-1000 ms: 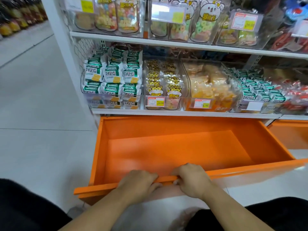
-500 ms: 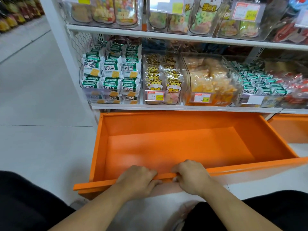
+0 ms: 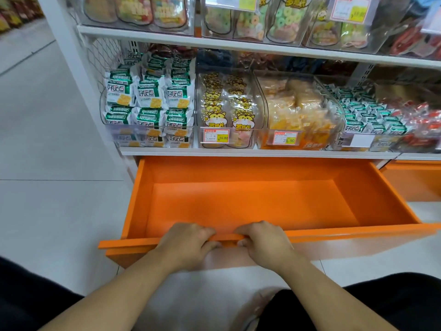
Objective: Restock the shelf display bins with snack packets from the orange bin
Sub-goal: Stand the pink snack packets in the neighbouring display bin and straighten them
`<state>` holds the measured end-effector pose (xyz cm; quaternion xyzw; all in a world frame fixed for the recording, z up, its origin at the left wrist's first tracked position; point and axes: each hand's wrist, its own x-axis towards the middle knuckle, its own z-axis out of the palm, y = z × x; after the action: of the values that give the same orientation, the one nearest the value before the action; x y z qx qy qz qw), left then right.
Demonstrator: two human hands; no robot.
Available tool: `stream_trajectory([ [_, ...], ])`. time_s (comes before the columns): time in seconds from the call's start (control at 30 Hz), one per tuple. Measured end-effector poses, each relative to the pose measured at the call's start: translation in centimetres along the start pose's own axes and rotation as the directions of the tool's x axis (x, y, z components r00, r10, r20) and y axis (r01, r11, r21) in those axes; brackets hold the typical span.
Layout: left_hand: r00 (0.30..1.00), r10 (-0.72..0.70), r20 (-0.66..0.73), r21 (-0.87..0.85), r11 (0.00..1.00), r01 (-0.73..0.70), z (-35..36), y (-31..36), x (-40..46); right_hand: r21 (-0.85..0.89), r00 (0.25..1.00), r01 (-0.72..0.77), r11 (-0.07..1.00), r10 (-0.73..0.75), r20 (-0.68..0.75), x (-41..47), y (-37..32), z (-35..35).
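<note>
Hands first: your left hand (image 3: 185, 244) and right hand (image 3: 266, 243) sit side by side on the front edge of the orange bin (image 3: 372, 194), a little left of that edge's middle. Each hand grips the front lip, fingers curled over the top and down inside, thumbs tucked under the outer face. The two hands are near each other but not touching.

The bin is pulled out from under the lower shelf (image 3: 238, 152), and its orange floor shows bare from wall to wall. Its back wall lies just under the shelf's front edge.

On that shelf stand clear display bins in a row. At the left end, the bin of green-and-white packets (image 3: 148, 101) is stacked high. Next to it, toward the middle, stand the hamster-print bags (image 3: 226, 106) with a price tag (image 3: 216, 135) on the front. Right of those lie the yellow snacks (image 3: 298, 111), and at the right end more green packets (image 3: 367, 115) beside red-wrapped ones (image 3: 424, 125).

Your dark trouser legs (image 3: 31, 299) fill both lower corners of the view
</note>
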<state>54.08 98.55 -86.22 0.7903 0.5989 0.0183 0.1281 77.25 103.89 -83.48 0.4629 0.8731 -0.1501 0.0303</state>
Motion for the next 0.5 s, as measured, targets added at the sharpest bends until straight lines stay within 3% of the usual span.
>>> stream_trajectory([
  [0.5, 0.972, -0.163, -0.167, -0.13, 0.981, 0.142, -1.1, -3.9, 6.5, 0.135, 0.959, 0.009, 0.991, 0.03, -0.28, 8.0, 3.0, 1.4],
])
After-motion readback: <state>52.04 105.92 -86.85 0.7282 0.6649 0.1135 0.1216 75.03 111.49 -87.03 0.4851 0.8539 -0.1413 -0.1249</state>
